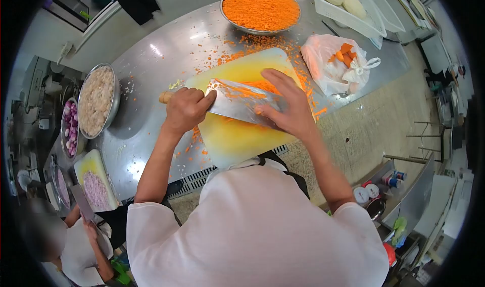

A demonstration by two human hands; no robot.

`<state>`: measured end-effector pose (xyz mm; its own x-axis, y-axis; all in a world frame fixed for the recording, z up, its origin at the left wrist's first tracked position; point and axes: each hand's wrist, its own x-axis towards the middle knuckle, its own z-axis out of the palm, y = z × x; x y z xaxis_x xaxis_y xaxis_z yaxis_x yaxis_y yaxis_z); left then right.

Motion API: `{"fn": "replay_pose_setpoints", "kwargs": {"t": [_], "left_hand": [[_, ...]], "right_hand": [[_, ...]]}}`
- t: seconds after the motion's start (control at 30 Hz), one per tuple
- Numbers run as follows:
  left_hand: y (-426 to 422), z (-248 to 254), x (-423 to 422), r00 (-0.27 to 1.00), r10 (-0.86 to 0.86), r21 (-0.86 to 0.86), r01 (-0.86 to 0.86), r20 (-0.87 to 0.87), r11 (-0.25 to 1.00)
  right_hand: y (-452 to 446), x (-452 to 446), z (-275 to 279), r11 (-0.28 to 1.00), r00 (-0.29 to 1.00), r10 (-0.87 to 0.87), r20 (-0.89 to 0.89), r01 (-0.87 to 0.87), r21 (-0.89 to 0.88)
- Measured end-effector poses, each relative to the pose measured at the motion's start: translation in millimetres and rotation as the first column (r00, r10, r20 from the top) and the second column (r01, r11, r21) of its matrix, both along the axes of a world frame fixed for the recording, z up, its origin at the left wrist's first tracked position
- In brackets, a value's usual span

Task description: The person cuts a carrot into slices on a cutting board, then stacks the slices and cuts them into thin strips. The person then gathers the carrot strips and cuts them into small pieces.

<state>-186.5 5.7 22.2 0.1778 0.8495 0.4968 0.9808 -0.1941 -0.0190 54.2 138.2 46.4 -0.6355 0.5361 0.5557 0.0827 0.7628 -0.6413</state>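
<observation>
My left hand is wrapped round a wide cleaver where handle meets blade, with the thumb along the metal. The wooden handle end sticks out to its left. Orange carrot shreds lie along and behind the blade, and some bits cling to the metal. My right hand is at the blade's far end, fingers stretched and thumb apart, the thumb over the blade's face. Whether that thumb presses on the metal I cannot tell. Beneath is a yellow-stained cutting board, tilted on the steel table.
A heaped bowl of chopped carrot stands behind the board. Right of it are a plastic bag with carrot pieces and a white basket. A bowl of pale chopped food is at left. A co-worker holds another cleaver at lower left.
</observation>
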Motion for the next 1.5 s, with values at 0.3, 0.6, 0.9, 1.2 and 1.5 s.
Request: {"fn": "replay_pose_setpoints", "kwargs": {"t": [0.3, 0.6, 0.9, 1.2, 1.5], "left_hand": [[-21, -9, 26, 0.998, -0.044, 0.076, 0.046, -0.034, 0.996], [-14, -17, 53, 0.996, -0.084, -0.027, 0.083, -0.012, 0.996], [-19, -62, 49, 0.932, 0.192, -0.752, 0.114, 0.307, 0.649], [6, -52, 39, 0.921, 0.334, -0.678, -0.117, 0.199, 0.726], [-78, -3, 16, 0.326, 0.67, -0.555, -0.381, 0.667, 0.739]], "right_hand": [[60, -24, -55, 0.542, 0.891, 0.378, 0.252, 0.008, -0.84], [40, -32, -78, 0.588, 0.836, 0.466, 0.288, -0.05, -0.807], [79, 14, -71, 0.93, 0.808, 0.244, 0.536, -0.037, -0.366], [99, 28, -60, 0.93, 0.979, -0.019, 0.204, 0.092, -0.355], [39, -29, -92, 0.988, 0.977, 0.137, 0.164, -0.121, -0.099]]}}
